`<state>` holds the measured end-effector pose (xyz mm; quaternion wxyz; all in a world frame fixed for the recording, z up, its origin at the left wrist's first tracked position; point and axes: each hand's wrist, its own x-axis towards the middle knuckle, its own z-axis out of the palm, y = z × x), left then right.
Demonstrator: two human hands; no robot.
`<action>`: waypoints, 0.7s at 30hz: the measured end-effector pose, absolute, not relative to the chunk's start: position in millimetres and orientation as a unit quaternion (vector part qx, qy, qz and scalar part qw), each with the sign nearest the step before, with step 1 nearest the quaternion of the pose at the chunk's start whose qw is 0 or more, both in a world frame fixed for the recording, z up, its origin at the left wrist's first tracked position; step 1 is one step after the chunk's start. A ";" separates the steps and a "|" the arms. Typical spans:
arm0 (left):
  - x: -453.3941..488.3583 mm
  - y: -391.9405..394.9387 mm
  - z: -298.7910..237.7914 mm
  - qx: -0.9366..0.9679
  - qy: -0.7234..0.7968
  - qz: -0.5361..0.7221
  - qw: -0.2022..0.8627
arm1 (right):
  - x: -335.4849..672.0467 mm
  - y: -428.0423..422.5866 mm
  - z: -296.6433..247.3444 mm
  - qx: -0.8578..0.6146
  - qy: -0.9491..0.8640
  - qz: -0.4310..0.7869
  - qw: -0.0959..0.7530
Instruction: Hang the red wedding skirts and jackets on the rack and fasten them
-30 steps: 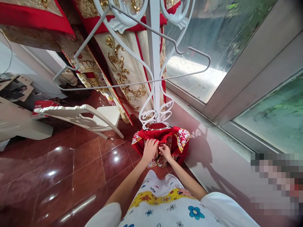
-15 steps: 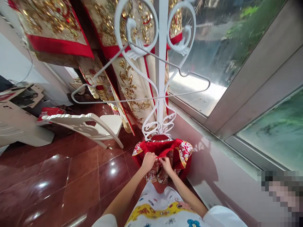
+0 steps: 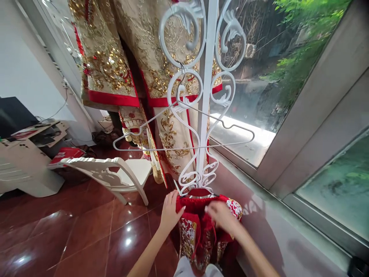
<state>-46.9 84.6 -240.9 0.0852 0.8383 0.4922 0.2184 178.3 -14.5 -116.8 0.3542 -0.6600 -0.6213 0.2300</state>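
Note:
A red embroidered skirt-like garment with gold and white patterns hangs from a clip hanger low on the rack. Its top edge gapes at the front, and thin red ties dangle down the middle. My left hand is at the garment's upper left edge, thumb spread away from the fingers and lying over the red cloth. At the upper right, my right hand is over the cloth, bent and smeared by motion; whether it pinches any fabric is unclear.
A white scrolled metal rack stands ahead, with a bare wire hanger hooked on it. Cream-and-gold robes hang behind. To the left are a white chair and a cluttered desk; a window is on the right.
My hands have parted from their meeting point at the front middle, left hand to the left edge and right hand to the right. The view has tilted up, showing more of the rack.

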 end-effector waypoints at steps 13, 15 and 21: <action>-57.2 125.4 -272.7 0.810 0.568 0.142 0.036 | 212.4 80.4 147.5 -0.546 -0.669 -0.311 0.398; -65.4 123.8 -260.8 0.814 0.564 0.135 0.022 | 231.2 65.1 169.9 -0.533 -0.664 -0.364 0.377; -75.5 118.6 -209.8 0.828 0.546 0.123 -0.037 | 330.5 0.4 193.2 -0.568 -0.602 -0.469 0.308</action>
